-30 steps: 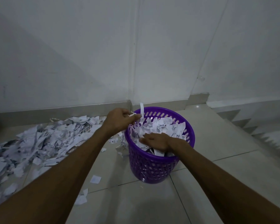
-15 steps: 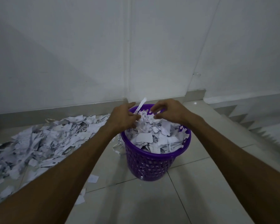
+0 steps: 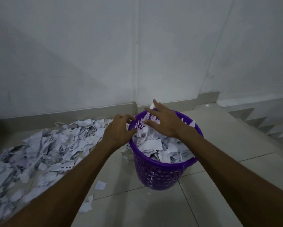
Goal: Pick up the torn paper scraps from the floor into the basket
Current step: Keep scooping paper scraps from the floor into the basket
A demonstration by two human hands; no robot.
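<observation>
Hands let go over the full basket

Nearest, stray white torn paper scraps (image 3: 100,185) dot the grey tiled floor (image 3: 154,208); the round purple perforated plastic basket (image 3: 162,174) is heaped; the right hand (image 3: 163,122), pinching half a second ago, now spreads flat and empty, the left hand (image 3: 119,131) loosely curled at the rim, empty; a big pile (image 3: 44,148) remains

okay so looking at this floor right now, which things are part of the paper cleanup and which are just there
Part of the job:
purple basket, nearly full of scraps
pile of torn paper scraps on the floor, left of the basket
loose scraps on the tiles nearer the camera
left hand and right hand, over the basket

Just there:
white wall
skirting
steps at right
</observation>
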